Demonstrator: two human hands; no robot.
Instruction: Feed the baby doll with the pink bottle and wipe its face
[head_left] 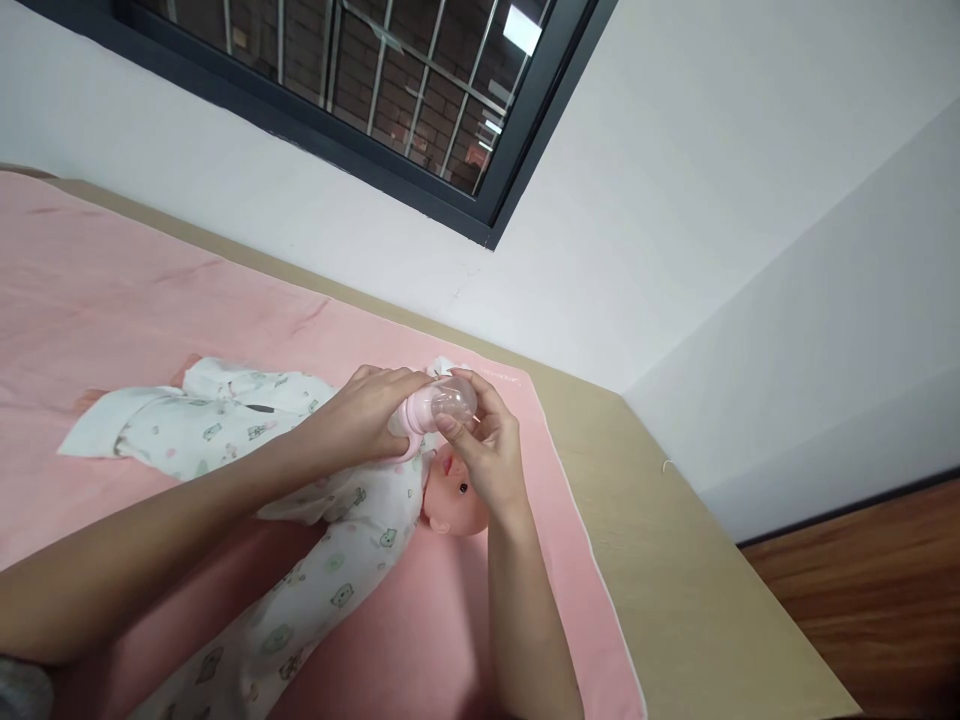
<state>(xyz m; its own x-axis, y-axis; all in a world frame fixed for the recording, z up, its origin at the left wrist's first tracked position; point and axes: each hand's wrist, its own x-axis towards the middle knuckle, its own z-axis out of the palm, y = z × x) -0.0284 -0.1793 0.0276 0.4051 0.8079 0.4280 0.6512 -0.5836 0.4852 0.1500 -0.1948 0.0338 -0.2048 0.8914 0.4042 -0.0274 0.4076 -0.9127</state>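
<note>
A pink baby bottle (pixel 417 412) with a clear domed cap (pixel 455 398) is held above the chest and head of a baby doll (pixel 456 503). My left hand (pixel 369 412) is wrapped round the bottle's body near its pink handle. With thumb and fingertips, my right hand (pixel 493 440) grips the clear cap at the other end. The cap is on the bottle. The doll lies on its back in patterned white clothes (pixel 217 425), its face partly hidden behind my right hand.
A pink blanket (pixel 135 290) lies under the doll on a wooden surface (pixel 600 480). Behind it stands a white wall (pixel 525 310) with a dark-framed window (pixel 480 215). A brown wood panel (pixel 870 590) is at the lower right.
</note>
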